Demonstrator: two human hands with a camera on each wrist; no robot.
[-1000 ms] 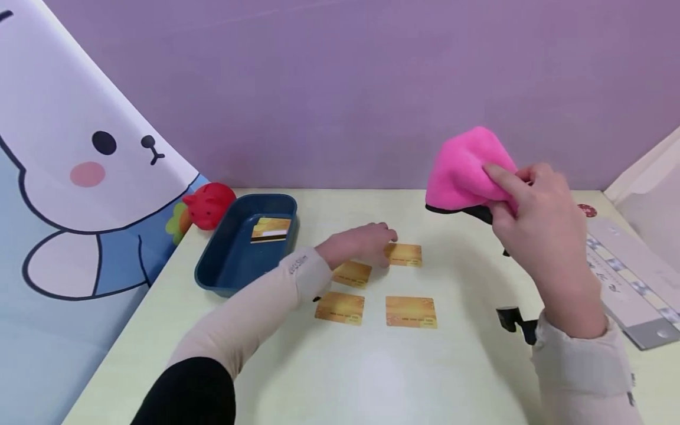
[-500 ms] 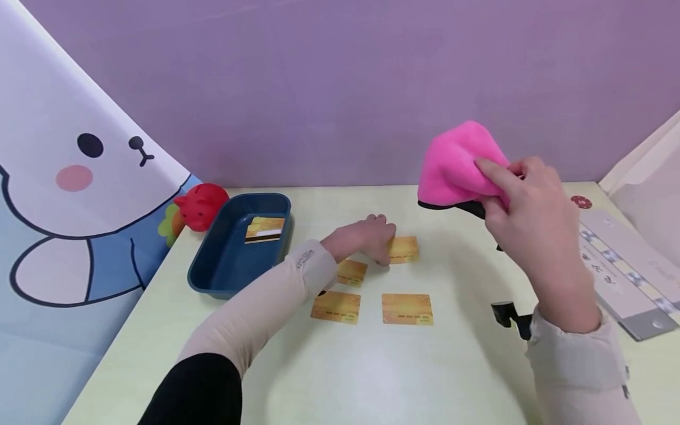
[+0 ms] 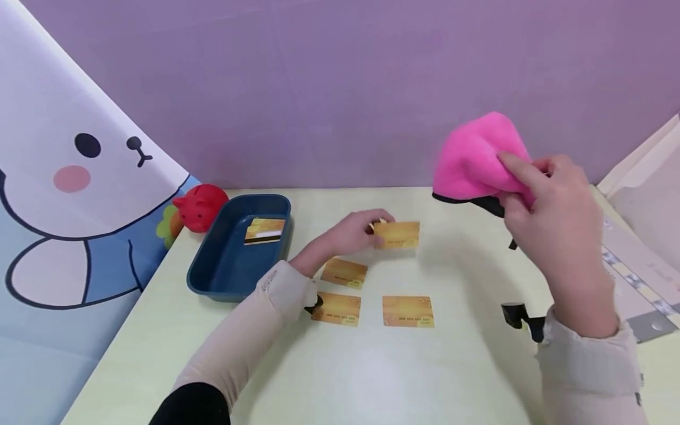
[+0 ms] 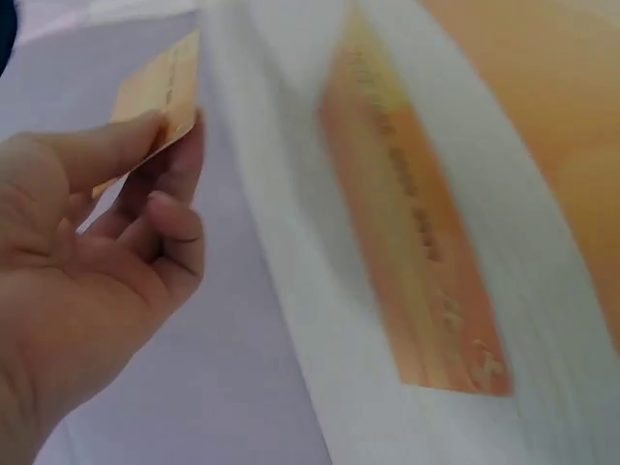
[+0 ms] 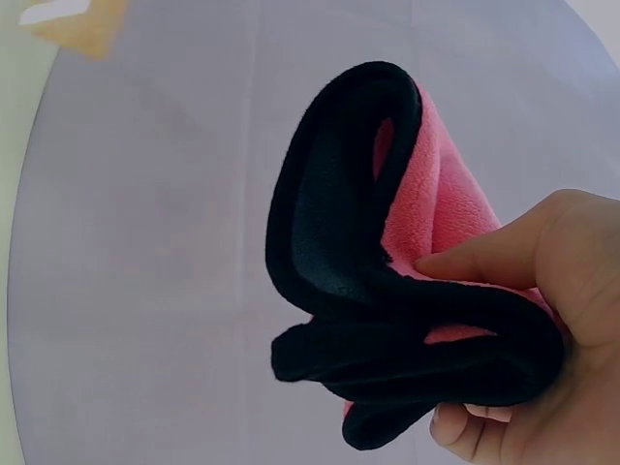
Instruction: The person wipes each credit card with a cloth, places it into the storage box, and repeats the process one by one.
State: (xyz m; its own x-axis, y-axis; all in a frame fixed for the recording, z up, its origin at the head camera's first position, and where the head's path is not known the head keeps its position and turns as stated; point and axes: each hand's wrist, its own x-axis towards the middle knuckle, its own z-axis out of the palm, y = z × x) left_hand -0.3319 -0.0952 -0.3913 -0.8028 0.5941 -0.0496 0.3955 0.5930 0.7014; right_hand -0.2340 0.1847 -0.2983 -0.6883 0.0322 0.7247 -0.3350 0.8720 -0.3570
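Note:
My left hand (image 3: 355, 231) pinches a gold bank card (image 3: 397, 235) by its left end. In the left wrist view, that card (image 4: 160, 92) sits between thumb and fingers, raised off the table. Below the left hand, three more gold cards lie flat: one nearest the wrist (image 3: 344, 273), one at front left (image 3: 337, 310) and one at front right (image 3: 408, 311). My right hand (image 3: 558, 230) grips a bunched, fluffy pink cloth (image 3: 480, 156) in the air. The right wrist view shows the cloth's black edging (image 5: 281, 242) folded over itself, with the thumb pressed on the pink side.
A dark blue tray (image 3: 223, 271) holding gold cards (image 3: 264, 231) stands at left. Behind its left side sits a red piggy bank (image 3: 200, 208). At right, a grey box (image 3: 645, 268) lies partly behind the right forearm. Black straps (image 3: 514, 316) hang at the right wrist.
My left hand has lifted the far-right card off the table, tilting it upward. The right hand, still holding the pink cloth, has shifted slightly right and up over the last half second.

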